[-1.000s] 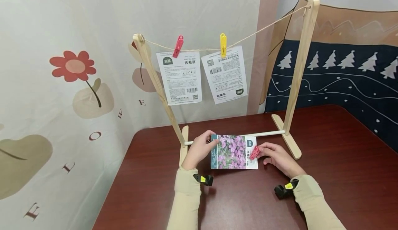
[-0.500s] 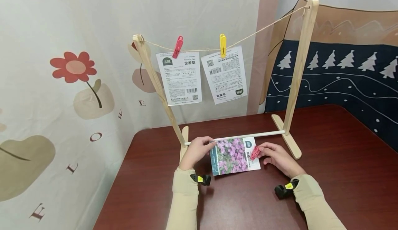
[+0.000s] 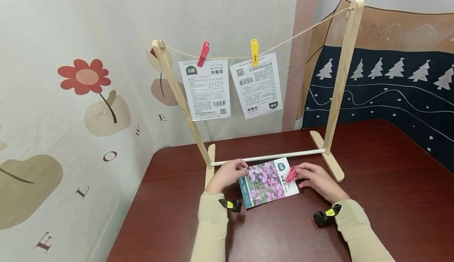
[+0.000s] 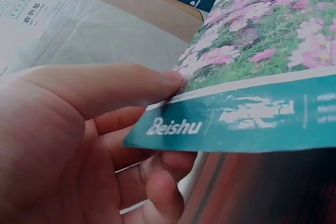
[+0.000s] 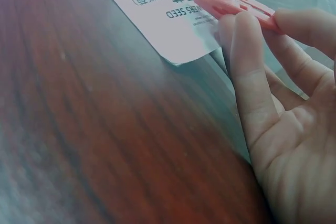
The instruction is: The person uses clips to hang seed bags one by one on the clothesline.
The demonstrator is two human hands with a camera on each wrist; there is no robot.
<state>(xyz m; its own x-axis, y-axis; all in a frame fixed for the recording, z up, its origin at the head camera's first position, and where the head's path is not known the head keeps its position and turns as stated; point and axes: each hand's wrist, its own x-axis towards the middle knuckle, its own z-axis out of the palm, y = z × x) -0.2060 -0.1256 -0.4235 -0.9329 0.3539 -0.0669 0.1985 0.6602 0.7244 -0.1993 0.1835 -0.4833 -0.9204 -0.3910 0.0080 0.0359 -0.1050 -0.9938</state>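
Note:
A flower seed packet (image 3: 267,184) with pink blossoms is tilted above the table in the head view. My left hand (image 3: 227,175) pinches its teal end at the far corner; in the left wrist view the thumb (image 4: 142,83) lies on the printed face, with the other fingers behind. My right hand (image 3: 317,180) holds a pinkish-red clothespin (image 3: 291,174) between thumb and fingers, over the packet's white end. The right wrist view has the clothespin (image 5: 233,4) overlapping the packet's lettering (image 5: 176,1).
Behind the hands stands a wooden rack (image 3: 340,77) with a string (image 3: 305,31) and a white bottom bar (image 3: 301,153). From the string hang a left packet (image 3: 207,90) on a red clothespin (image 3: 203,54) and a right packet (image 3: 258,86) on a yellow clothespin (image 3: 254,52).
The seed packet has turned counterclockwise, its left end coming down toward the person. The left hand has shifted slightly nearer with it. The right hand and clothespin have stayed almost in place.

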